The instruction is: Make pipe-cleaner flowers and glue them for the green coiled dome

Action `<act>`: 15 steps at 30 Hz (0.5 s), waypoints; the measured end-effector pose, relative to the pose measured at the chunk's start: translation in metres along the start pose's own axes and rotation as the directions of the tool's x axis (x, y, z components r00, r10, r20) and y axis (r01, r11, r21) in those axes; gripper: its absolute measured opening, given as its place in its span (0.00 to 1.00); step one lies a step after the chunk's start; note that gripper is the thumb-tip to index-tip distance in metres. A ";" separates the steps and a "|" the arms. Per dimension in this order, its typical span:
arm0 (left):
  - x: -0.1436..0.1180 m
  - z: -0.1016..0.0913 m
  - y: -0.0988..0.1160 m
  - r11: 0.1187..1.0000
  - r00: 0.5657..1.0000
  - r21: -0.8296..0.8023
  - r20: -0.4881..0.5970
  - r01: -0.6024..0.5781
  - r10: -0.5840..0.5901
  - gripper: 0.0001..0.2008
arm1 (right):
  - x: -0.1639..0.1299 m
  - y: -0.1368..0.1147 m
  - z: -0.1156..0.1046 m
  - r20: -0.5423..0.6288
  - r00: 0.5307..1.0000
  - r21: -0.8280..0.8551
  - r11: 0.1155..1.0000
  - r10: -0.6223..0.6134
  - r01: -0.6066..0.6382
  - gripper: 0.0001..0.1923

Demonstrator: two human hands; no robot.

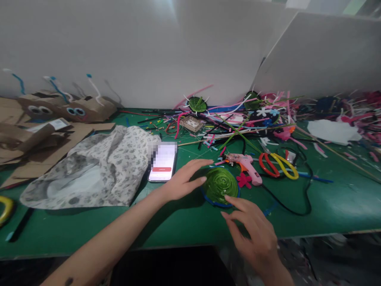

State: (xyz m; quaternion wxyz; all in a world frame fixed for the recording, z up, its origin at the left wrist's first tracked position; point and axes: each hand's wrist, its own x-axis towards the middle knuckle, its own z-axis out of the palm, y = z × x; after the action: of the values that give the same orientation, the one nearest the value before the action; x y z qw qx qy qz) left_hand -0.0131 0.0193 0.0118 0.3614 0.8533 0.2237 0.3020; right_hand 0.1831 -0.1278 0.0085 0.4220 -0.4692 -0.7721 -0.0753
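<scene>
A round green coil (222,183) with a blue rim, seemingly wound from pipe cleaner, lies on the green table. At its left edge is my left hand (185,179), fingers stretched out and thumb apart, holding nothing. My right hand (253,234) reaches in from the lower right. Its index fingertip is at the coil's near edge, perhaps touching it, while the other fingers are loosely spread with nothing between them. Just beyond the coil lie a pink glue gun (248,167) and a dark pink flower (244,180).
Scissors with red and yellow handles (278,166) lie right of the glue gun, whose black cord loops nearby. A phone (162,162) and patterned cloth (104,167) are on the left, with cardboard figures (79,110) behind. Pipe cleaner pieces (235,123) are heaped along the wall.
</scene>
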 end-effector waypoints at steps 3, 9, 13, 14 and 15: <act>0.000 -0.004 0.001 0.993 0.982 0.036 0.155 -0.116 0.109 0.39 | 0.011 0.004 0.004 0.145 0.988 -0.039 0.997 -0.054 0.060 0.12; -0.001 0.000 0.000 0.981 0.952 0.106 0.278 -0.163 0.128 0.43 | 0.028 0.008 0.013 0.155 0.979 -0.092 0.985 -0.134 0.149 0.14; -0.001 0.002 0.002 0.981 0.960 0.129 0.258 -0.142 0.105 0.39 | 0.023 0.011 0.018 0.100 0.991 -0.019 0.995 -0.094 0.096 0.13; -0.001 0.003 0.002 0.981 0.961 0.134 0.258 -0.141 0.102 0.39 | 0.020 0.011 0.018 0.070 0.996 0.015 0.998 -0.057 0.056 0.13; -0.001 0.003 0.002 0.981 0.961 0.138 0.259 -0.139 0.100 0.39 | 0.017 0.012 0.017 0.027 1.000 0.048 0.999 -0.013 0.012 0.12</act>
State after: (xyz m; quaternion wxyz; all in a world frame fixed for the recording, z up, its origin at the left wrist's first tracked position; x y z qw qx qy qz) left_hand -0.0112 0.0159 0.0109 0.3003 0.9221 0.1469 0.1947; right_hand 0.1789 -0.1018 0.0065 0.4219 -0.4553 -0.7823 -0.0530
